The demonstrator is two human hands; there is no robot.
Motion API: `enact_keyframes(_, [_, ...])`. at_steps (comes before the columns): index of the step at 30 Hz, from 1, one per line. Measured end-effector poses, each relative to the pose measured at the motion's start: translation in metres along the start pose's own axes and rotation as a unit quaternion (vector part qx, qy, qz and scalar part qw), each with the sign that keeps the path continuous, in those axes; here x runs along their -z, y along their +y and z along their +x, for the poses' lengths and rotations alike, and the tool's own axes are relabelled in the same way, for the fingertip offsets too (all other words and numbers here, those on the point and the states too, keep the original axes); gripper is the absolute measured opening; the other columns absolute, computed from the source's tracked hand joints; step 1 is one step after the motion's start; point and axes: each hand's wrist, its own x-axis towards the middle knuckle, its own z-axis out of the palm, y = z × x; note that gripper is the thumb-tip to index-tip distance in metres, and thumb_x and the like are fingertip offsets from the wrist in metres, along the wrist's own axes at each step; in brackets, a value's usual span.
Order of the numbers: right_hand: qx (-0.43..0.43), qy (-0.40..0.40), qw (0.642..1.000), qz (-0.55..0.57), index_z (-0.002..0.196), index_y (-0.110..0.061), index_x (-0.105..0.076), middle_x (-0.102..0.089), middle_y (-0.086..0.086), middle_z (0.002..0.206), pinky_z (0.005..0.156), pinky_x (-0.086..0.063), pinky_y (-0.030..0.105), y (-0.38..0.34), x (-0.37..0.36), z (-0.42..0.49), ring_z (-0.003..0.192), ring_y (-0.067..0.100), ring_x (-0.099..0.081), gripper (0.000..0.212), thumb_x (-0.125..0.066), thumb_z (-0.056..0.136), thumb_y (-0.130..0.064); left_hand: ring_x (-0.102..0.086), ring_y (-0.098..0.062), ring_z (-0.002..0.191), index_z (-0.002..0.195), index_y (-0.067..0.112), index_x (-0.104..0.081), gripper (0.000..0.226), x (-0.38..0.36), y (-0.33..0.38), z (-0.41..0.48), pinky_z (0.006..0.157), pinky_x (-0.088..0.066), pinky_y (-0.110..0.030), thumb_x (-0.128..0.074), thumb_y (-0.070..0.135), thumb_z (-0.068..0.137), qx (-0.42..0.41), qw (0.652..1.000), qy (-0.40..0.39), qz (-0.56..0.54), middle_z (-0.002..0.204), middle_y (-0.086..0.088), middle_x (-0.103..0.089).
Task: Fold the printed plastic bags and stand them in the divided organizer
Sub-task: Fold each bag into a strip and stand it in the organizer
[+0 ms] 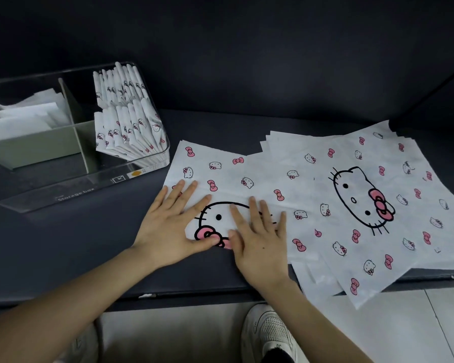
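Note:
A white plastic bag printed with cat faces and pink bows point(231, 176) lies flat on the dark surface, folded along its near edge. My left hand point(173, 224) presses flat on its left part with fingers spread. Just to the right, my right hand point(260, 237) lies flat on the same bag. A stack of several unfolded printed bags point(364, 205) spreads out at the right, overhanging the front edge. The clear divided organizer point(63, 184) stands at the left; its right compartments hold several folded printed bags point(126, 119) standing upright.
The organizer's left compartment holds plain white folded pieces point(24, 116). A dark wall rises behind the surface. Below the front edge are a light floor and my white shoe point(270, 334).

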Motion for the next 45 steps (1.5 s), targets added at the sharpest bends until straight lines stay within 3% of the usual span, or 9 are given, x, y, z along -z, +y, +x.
enact_keyframes(10, [-0.079,0.003,0.996,-0.029,0.147,-0.027,-0.025,-0.039,0.02,0.148,0.11,-0.008,0.057,0.084,0.022,-0.05,0.137,0.038,-0.035,0.052,-0.014,0.101,-0.049,0.03,-0.01,0.141,0.141,0.047,0.016,0.094,0.003,0.0,0.002,0.115,0.019,-0.035,0.012,0.093,0.059,0.002,0.999,-0.029,0.031,0.156,0.009,0.025])
enact_keyframes(15, [0.152,0.069,0.983,0.083,0.108,-0.019,-0.07,-0.063,0.006,0.127,0.11,-0.026,0.052,0.064,0.031,-0.023,0.122,0.028,-0.054,0.037,-0.049,0.092,-0.045,0.026,-0.01,0.142,0.142,0.046,0.012,0.095,0.004,0.0,0.001,0.116,0.017,-0.034,0.01,0.094,0.061,0.002,0.999,-0.033,0.023,0.156,0.01,0.021])
enact_keyframes(21, [0.251,0.13,0.958,0.048,0.075,-0.011,-0.073,-0.073,0.002,0.089,0.098,-0.041,0.029,0.054,0.023,-0.005,0.083,0.019,-0.069,0.019,-0.058,0.085,-0.016,0.018,-0.006,0.144,0.145,0.043,0.003,0.096,0.012,-0.002,0.001,0.117,0.013,-0.03,0.004,0.093,0.062,-0.01,0.999,-0.038,-0.004,0.155,0.014,0.014])
enact_keyframes(25, [0.167,0.081,0.971,0.149,0.075,-0.011,-0.063,-0.055,-0.012,0.058,0.067,-0.042,0.021,0.055,0.041,-0.002,0.053,0.007,-0.048,0.021,-0.05,0.088,-0.019,0.009,0.007,0.142,0.138,0.057,0.006,0.094,0.041,-0.025,-0.002,0.111,0.006,-0.013,-0.002,0.1,0.055,-0.079,0.986,-0.123,-0.084,0.151,0.029,0.006])
enact_keyframes(28, [0.089,-0.05,0.972,0.213,0.079,-0.021,-0.055,-0.038,-0.016,0.045,0.048,-0.026,0.018,0.06,0.066,-0.004,0.047,0.0,-0.042,0.017,-0.044,0.092,-0.026,-0.024,0.022,0.127,0.13,0.066,-0.017,0.083,0.058,-0.044,-0.011,0.1,-0.013,0.001,-0.043,0.089,0.054,-0.078,0.965,-0.18,-0.174,0.138,0.039,-0.025])
enact_keyframes(32, [0.023,-0.196,0.943,0.268,0.073,-0.034,-0.043,-0.049,-0.019,0.057,0.054,-0.031,0.017,0.072,0.08,0.014,0.054,0.004,-0.043,0.029,-0.047,0.098,-0.02,-0.057,0.007,0.094,0.095,0.061,-0.058,0.027,0.046,-0.052,-0.006,0.082,-0.04,-0.007,-0.048,0.075,0.074,-0.034,0.969,-0.085,-0.231,0.097,0.026,-0.066])
enact_keyframes(34, [-0.024,-0.221,0.922,0.316,0.076,-0.032,-0.05,-0.049,-0.013,0.06,0.056,-0.033,0.019,0.081,0.085,0.026,0.055,0.004,-0.043,0.02,-0.054,0.095,-0.026,-0.055,-0.009,0.066,0.071,0.037,-0.067,0.046,0.04,-0.049,0.004,0.067,-0.042,-0.027,-0.04,0.073,0.082,0.024,0.961,-0.018,-0.274,0.068,0.004,-0.063])
enact_keyframes(37, [-0.108,-0.279,0.854,0.426,0.097,-0.023,-0.062,-0.066,-0.008,0.093,0.072,-0.045,0.013,0.099,0.097,0.034,0.085,0.001,-0.061,0.015,-0.071,0.085,-0.023,-0.055,-0.013,0.07,0.076,0.027,-0.068,0.027,0.035,-0.043,0.017,0.07,-0.041,-0.023,-0.051,0.041,0.091,0.074,0.939,0.017,-0.335,0.075,-0.005,-0.066])
enact_keyframes(45, [-0.297,-0.061,0.832,0.464,0.077,-0.013,-0.07,-0.07,0.0,0.085,0.068,-0.043,0.015,0.121,0.071,0.04,0.076,0.008,-0.059,0.009,-0.071,0.085,-0.017,-0.056,-0.022,0.073,0.073,0.024,-0.058,0.032,0.028,-0.035,0.038,0.07,-0.044,-0.038,-0.045,0.037,0.099,0.121,0.952,0.044,-0.278,0.07,0.0,-0.061])
